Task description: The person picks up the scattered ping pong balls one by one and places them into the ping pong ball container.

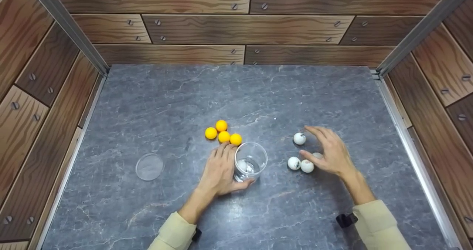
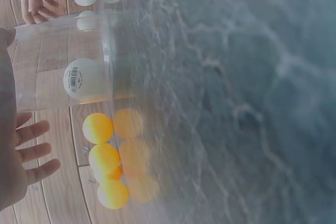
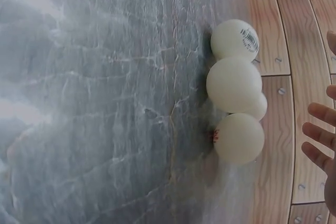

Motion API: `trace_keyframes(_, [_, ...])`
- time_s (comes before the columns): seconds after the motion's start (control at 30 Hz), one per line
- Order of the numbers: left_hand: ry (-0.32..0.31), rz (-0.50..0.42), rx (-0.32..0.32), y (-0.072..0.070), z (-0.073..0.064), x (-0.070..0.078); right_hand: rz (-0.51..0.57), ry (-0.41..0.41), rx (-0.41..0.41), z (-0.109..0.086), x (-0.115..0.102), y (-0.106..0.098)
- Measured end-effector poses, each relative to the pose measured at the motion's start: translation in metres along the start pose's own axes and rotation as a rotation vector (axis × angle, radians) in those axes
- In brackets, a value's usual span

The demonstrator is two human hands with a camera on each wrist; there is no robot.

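A clear plastic jar [image 1: 251,157] stands on the table, its mouth up. My left hand [image 1: 221,168] holds it from the left, fingers along the far side and thumb around the near side. One white ping-pong ball [image 2: 81,80] with printed marks lies at the bottom of the jar. On the right, my right hand [image 1: 330,154] hovers with fingers and thumb spread apart, nothing between them. Below and beside it are several white ping-pong balls [image 1: 294,163], one partly hidden by the thumb. In the right wrist view, these white balls [image 3: 233,85] are apart from the fingertips [image 3: 317,129].
Several orange ping-pong balls [image 1: 211,133] lie clustered behind the left fingers, close by the jar. A round clear lid [image 1: 149,166] rests flat on the left of the marbled table [image 1: 192,91]. Wood-patterned walls [image 1: 247,30] and metal rails [image 1: 410,146] bound the surface.
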State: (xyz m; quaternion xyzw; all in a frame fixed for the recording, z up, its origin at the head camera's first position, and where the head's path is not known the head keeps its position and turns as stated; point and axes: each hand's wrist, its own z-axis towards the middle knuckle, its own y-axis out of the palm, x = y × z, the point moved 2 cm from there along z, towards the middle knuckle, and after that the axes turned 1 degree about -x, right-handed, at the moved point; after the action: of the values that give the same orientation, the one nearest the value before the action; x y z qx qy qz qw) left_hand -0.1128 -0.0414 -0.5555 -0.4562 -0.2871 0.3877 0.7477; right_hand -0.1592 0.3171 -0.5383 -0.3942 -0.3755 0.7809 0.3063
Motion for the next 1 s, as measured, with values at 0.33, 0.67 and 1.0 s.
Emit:
trace_keyframes(0.33, [0.004, 0.040, -0.019, 0.000, 0.001, 0.001, 0.059, 0.097, -0.016, 0.004, 0.017, 0.008])
trace_keyframes(0.67, [0.000, 0.018, -0.033, -0.001, 0.001, 0.000, 0.047, 0.153, -0.081, 0.007, 0.032, 0.020])
trace_keyframes(1.0, [0.008, 0.020, -0.018, -0.001, 0.000, 0.000, 0.043, 0.211, -0.185, 0.010, 0.041, 0.029])
